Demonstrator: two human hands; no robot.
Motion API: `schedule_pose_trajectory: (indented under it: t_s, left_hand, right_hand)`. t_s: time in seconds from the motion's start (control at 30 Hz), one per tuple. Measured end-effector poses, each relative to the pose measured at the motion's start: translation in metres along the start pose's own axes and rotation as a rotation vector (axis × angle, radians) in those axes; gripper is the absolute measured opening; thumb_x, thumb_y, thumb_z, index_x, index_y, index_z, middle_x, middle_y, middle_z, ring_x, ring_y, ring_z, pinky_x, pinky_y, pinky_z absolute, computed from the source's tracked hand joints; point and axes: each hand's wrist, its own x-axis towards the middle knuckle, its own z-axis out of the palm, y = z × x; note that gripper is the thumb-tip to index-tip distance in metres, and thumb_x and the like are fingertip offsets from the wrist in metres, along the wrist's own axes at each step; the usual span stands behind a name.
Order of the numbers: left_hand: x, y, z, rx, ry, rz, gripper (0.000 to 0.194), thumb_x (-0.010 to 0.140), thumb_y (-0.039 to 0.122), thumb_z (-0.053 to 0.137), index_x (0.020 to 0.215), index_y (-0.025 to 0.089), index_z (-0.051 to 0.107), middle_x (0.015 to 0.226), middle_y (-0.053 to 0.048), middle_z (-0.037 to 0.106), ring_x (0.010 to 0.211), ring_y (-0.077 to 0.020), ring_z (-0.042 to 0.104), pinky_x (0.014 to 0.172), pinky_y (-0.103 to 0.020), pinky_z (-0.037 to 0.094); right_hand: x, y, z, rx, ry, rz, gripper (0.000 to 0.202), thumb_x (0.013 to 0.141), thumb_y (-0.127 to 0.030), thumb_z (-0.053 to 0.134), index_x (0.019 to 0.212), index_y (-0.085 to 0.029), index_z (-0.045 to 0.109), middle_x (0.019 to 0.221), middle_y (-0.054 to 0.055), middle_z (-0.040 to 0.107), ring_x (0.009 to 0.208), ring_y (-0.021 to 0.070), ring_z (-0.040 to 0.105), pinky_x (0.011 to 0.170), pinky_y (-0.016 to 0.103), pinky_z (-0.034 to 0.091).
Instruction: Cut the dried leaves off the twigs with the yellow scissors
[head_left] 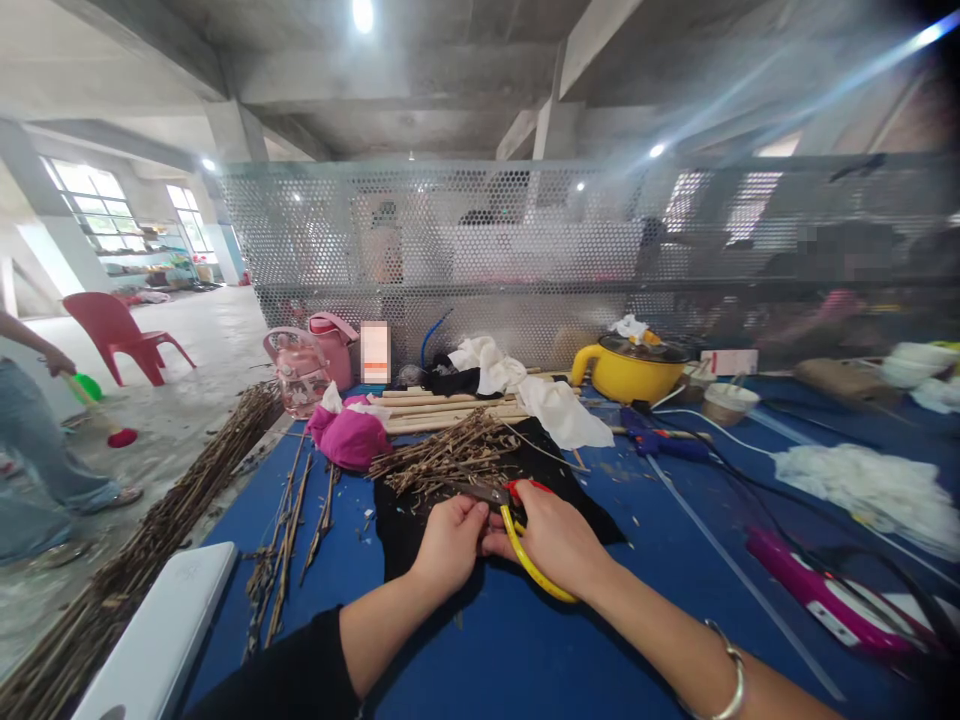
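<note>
My right hand (551, 535) is closed around a pair of scissors (538, 568) with a curved yellow handle and a red part. Their dark blades point left, over the front of a pile of dry twigs (450, 450). Close beside it, my left hand (450, 540) is pinched shut near the blades; what its fingers hold is hidden. Both hands are above a black cloth (401, 525), which lies under the twig pile on the blue tabletop (480, 660). Loose dry stalks (289, 530) lie left of the cloth.
Behind the twigs lie pale wooden sticks (450, 412) and white cloth (574, 415). A magenta bundle (352, 437), pink bottle (300, 375) and yellow pot (637, 375) stand around. A glue gun (660, 440) and magenta power strip (832, 595) lie right. A person (37, 430) stands left.
</note>
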Motion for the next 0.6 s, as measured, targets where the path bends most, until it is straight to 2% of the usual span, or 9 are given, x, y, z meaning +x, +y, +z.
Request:
schedule_pose_trajectory:
  t_s: [0.13, 0.37, 0.6]
  left_hand:
    - [-0.0012, -0.0001, -0.0006, -0.01, -0.039, 0.007, 0.033, 0.07, 0.045, 0.059, 0.077, 0.012, 0.061, 0.067, -0.005, 0.065, 0.05, -0.0126, 0.055, 0.053, -0.026, 0.044]
    - [-0.0011, -0.0007, -0.0014, 0.014, -0.028, 0.016, 0.035, 0.071, 0.046, 0.058, 0.074, 0.012, 0.06, 0.058, -0.001, 0.06, 0.045, -0.0082, 0.046, 0.047, -0.021, 0.036]
    - [-0.0008, 0.0029, -0.0008, 0.013, -0.003, 0.018, 0.035, 0.07, 0.047, 0.058, 0.072, 0.012, 0.058, 0.056, 0.0, 0.057, 0.044, -0.0063, 0.044, 0.045, -0.019, 0.035]
  right_hand:
    - [0.0006, -0.0003, 0.0017, 0.002, 0.03, -0.021, 0.045, 0.065, -0.057, 0.06, 0.082, -0.018, 0.048, 0.083, 0.01, 0.062, 0.08, 0.0241, 0.06, 0.066, 0.029, 0.04]
    - [0.0001, -0.0015, 0.0021, 0.016, -0.079, 0.062, 0.043, 0.069, -0.058, 0.056, 0.085, -0.019, 0.047, 0.081, 0.008, 0.065, 0.078, 0.0253, 0.064, 0.059, 0.028, 0.038]
    - [0.002, 0.0, -0.0001, -0.083, -0.106, 0.11, 0.045, 0.068, -0.064, 0.052, 0.078, -0.02, 0.05, 0.075, 0.009, 0.067, 0.073, 0.0274, 0.065, 0.054, 0.028, 0.034]
